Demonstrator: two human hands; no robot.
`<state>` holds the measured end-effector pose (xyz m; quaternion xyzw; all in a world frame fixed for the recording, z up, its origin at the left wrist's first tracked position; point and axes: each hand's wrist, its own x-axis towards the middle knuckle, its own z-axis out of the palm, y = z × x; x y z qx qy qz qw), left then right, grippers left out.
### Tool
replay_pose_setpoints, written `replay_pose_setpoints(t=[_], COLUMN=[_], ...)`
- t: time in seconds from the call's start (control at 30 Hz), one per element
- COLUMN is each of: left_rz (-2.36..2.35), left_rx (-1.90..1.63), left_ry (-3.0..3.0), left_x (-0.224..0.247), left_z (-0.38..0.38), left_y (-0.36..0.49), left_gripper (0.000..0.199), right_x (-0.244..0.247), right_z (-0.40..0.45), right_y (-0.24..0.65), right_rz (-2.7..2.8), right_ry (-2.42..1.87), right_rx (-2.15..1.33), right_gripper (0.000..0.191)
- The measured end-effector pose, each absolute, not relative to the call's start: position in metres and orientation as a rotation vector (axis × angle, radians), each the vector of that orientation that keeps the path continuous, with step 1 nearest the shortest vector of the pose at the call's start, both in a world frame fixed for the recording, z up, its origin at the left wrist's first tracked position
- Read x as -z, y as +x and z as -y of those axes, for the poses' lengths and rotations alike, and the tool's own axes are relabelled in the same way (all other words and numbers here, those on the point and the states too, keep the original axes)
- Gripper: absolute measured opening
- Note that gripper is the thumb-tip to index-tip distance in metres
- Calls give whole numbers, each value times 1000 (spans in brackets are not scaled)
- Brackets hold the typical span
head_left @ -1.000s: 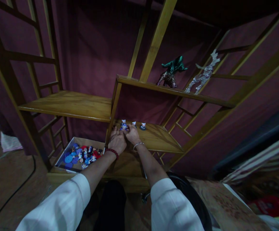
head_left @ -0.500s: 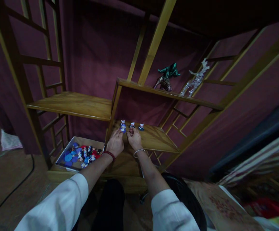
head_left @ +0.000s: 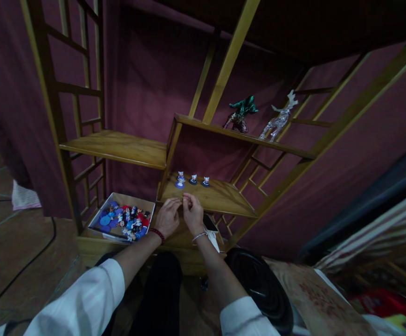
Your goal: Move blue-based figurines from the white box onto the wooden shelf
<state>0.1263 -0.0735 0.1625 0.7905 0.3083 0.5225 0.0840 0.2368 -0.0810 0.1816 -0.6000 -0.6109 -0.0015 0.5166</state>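
Okay, far left there's a pale cloth (head_left: 26,195) on the floor, then the cabinet's left shelf (head_left: 119,145). Below that sits an open box (head_left: 136,201) with a jumbled heap of little toys (head_left: 127,220) in it, mostly blue, with some red and black mixed in.

Just right of the box is the left hand (head_left: 168,217), red beads (head_left: 158,234) at the wrist. Its fingers are loosely bent and point across at the other hand; can't tell if there's anything in them.

Past the fingertips, on the low shelf (head_left: 220,200), the purple figure (head_left: 180,183) stands upright near the left end, partly covering the back figure (head_left: 180,174). Then the middle figure (head_left: 193,179), with the right hand (head_left: 193,212) below it in view. That one's curled, thumb and fingertips drawn together. Too small and dim to say whether it's pinching something. Neither hand touches the standing figures, and the two are near each other but apart.

Next along is the right figure (head_left: 206,182), upright too. A dark slab (head_left: 210,223) lies beside the right wrist. Up on the top shelf (head_left: 286,148): a green statue (head_left: 241,114), then a clear deer (head_left: 278,120).
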Motion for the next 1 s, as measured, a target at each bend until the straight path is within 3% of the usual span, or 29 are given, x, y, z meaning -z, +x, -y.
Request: replay_pose_setpoints(t=[0.3, 0.5, 0.67, 1.0], left_rz=[-901, -1058, -1210, -1656], left_rx=[-1487, -1390, -1334, -748], left_ry=[2397, 2391, 2361, 2220], left_x=[-138, -116, -90, -39], left_z=[95, 100, 96, 86], left_y=[103, 75, 52, 12], left_gripper=[43, 26, 25, 29], right_x=[-167, -138, -110, -50], right_z=[116, 118, 109, 89], right_y=[199, 171, 149, 119], right_rz=[1523, 1633, 1689, 1887], right_ry=[-1363, -1291, -1320, -1555], right_rx=[55, -3, -112, -326], right_gripper=[23, 23, 26, 30])
